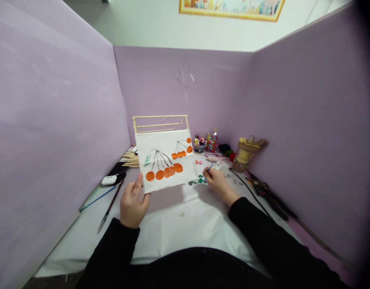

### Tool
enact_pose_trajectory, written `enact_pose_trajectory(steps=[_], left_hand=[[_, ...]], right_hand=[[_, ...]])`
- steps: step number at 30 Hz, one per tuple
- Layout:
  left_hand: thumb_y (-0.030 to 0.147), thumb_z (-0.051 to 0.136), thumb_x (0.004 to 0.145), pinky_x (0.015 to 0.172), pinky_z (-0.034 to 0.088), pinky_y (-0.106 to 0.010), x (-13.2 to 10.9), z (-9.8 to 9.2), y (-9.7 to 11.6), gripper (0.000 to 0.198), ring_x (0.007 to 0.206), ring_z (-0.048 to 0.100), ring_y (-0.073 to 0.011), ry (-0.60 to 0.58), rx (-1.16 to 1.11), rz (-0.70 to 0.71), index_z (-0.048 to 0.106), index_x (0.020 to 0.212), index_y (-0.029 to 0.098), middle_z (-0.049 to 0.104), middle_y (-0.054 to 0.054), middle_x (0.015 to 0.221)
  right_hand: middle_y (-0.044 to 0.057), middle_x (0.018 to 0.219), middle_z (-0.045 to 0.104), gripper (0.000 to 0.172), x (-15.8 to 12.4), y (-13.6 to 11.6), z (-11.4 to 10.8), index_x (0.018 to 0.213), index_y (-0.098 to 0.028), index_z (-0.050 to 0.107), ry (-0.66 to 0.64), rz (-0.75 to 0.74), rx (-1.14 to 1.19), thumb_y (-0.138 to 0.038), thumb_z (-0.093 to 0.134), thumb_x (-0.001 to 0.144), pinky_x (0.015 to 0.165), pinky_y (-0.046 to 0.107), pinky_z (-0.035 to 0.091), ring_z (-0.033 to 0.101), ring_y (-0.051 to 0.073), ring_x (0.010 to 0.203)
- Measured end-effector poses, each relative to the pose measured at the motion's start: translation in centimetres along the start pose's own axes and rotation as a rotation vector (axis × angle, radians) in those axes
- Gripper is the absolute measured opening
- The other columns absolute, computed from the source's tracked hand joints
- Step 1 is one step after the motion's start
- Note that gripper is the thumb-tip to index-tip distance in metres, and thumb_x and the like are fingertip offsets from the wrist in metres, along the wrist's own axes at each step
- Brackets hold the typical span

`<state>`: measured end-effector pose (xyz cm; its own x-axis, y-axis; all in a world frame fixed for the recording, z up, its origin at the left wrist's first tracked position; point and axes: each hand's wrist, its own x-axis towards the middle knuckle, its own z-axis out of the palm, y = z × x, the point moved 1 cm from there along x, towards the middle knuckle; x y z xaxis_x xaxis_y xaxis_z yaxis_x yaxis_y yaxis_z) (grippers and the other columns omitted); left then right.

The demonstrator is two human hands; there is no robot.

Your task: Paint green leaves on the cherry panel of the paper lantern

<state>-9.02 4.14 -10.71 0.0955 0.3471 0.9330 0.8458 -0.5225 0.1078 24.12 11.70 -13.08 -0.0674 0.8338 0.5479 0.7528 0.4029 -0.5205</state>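
Observation:
My left hand [132, 204] grips the lower left corner of a white painted sheet [165, 158] stretched on a small wooden frame [160, 122], holding it upright off the table. The sheet shows orange round fruits on dark stems. My right hand [216, 180] is closed around a thin blue paintbrush [209, 167], its tip down by the small blobs of paint [198, 180] on the white table cover, just right of the sheet.
Purple partition walls [52, 120] enclose the desk on three sides. Left: brushes [108, 208], a white earbud case [109, 180], wooden sticks [131, 159]. Back right: a jar of coloured beads [213, 142], a wooden jar [245, 154]. Dark tools [267, 194] lie along the right wall.

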Motion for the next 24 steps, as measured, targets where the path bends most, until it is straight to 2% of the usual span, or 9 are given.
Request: enact_pose_trajectory(steps=[7, 14, 20, 24], left_hand=[[0.014, 0.064, 0.078, 0.075, 0.05, -0.031, -0.09, -0.01, -0.07, 0.075, 0.078, 0.057, -0.0185, -0.008, 0.011, -0.006, 0.034, 0.145, 0.024, 0.055, -0.006, 0.092], [0.014, 0.064, 0.078, 0.075, 0.05, -0.031, -0.1, -0.01, -0.06, 0.075, 0.078, 0.057, -0.0187, -0.008, 0.006, -0.003, 0.034, 0.145, 0.024, 0.056, -0.005, 0.09], [0.014, 0.064, 0.078, 0.075, 0.05, -0.03, -0.08, 0.0, -0.07, 0.073, 0.078, 0.057, -0.0184, -0.009, 0.02, -0.004, 0.035, 0.145, 0.023, 0.056, -0.006, 0.091], [0.015, 0.062, 0.079, 0.075, 0.05, -0.03, -0.07, 0.0, -0.04, 0.072, 0.077, 0.057, -0.0184, -0.008, 0.024, -0.003, 0.035, 0.145, 0.022, 0.056, -0.006, 0.09]], right_hand=[[0.001, 0.061, 0.057, 0.018, -0.08, 0.0, 0.06, 0.071, -0.02, 0.051, -0.013, -0.002, 0.049, -0.031, 0.043, 0.083, 0.059, 0.027, 0.038, 0.052, 0.015, 0.055], [0.001, 0.059, 0.056, 0.02, -0.06, 0.1, -0.14, 0.072, -0.02, 0.051, 0.031, 0.008, 0.052, -0.034, 0.043, 0.084, 0.057, 0.027, 0.038, 0.051, 0.016, 0.055], [0.002, 0.062, 0.058, 0.019, -0.05, 0.02, 0.09, 0.071, -0.02, 0.052, -0.012, 0.003, 0.031, -0.031, 0.043, 0.083, 0.06, 0.028, 0.039, 0.054, 0.016, 0.058], [0.002, 0.06, 0.057, 0.02, -0.01, 0.1, 0.0, 0.071, -0.02, 0.052, 0.002, 0.011, 0.036, -0.032, 0.042, 0.084, 0.059, 0.028, 0.038, 0.053, 0.016, 0.056]])
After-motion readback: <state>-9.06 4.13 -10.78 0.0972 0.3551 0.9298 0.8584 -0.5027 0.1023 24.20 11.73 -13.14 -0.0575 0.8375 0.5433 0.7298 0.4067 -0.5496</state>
